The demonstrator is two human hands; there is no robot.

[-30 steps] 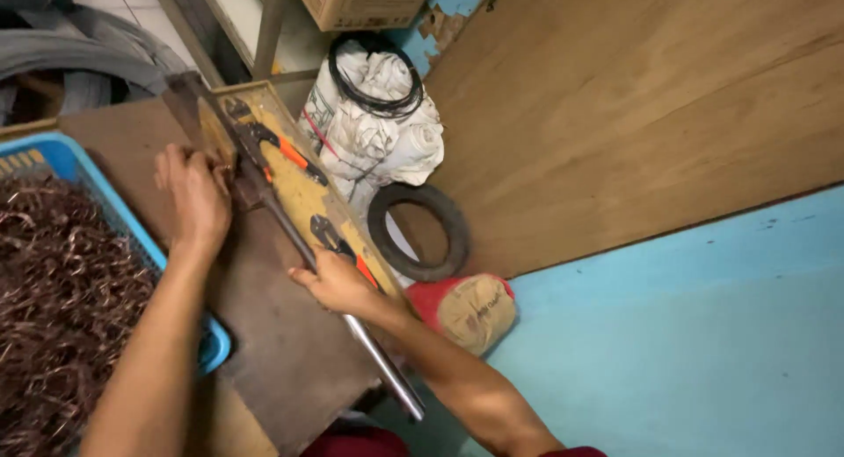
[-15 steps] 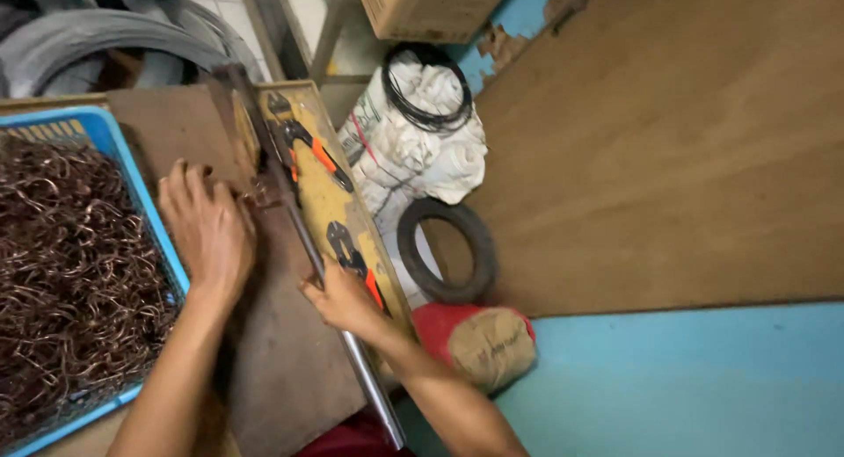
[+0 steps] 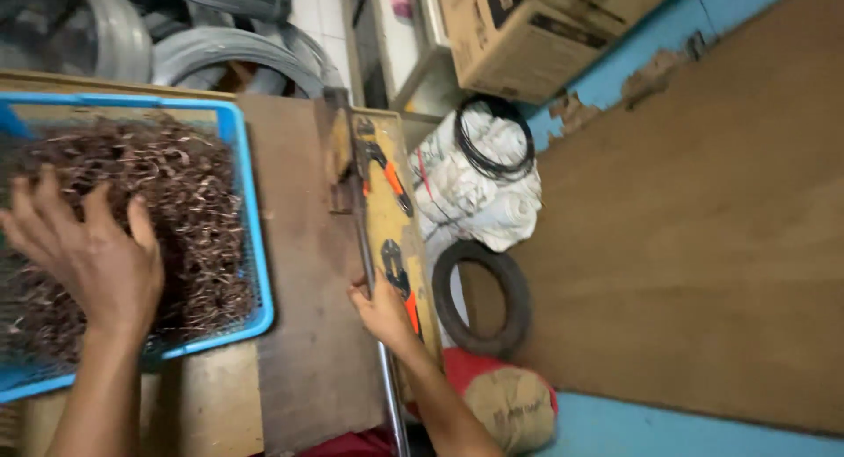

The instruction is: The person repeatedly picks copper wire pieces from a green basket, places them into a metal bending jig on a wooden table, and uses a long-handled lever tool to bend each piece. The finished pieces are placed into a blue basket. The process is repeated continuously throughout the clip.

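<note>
My left hand (image 3: 88, 255) hovers with fingers spread over a blue plastic basket (image 3: 257, 246) filled with several bent copper-coloured wire pieces (image 3: 189, 211). My right hand (image 3: 382, 309) grips the long grey metal lever (image 3: 362, 228) of a cutter fixed on a brown board (image 3: 294, 281). The lever runs from the cutter head (image 3: 338, 149) at the far end down towards me. Along the yellow strip (image 3: 387, 224) beside the lever lie two black-and-orange pliers (image 3: 387, 171).
A white bundle with a black wire coil (image 3: 483, 171) stands on the plywood floor (image 3: 686, 228), with a black rubber ring (image 3: 479, 294) and a red-and-tan roll (image 3: 510, 404) near it. Cardboard boxes (image 3: 527, 26) sit at the back. Grey wire coils (image 3: 176, 44) lie behind the bench.
My left hand left the cutter head and swung left over the basket of wire pieces. The view turned left. My right hand stayed on the lever.
</note>
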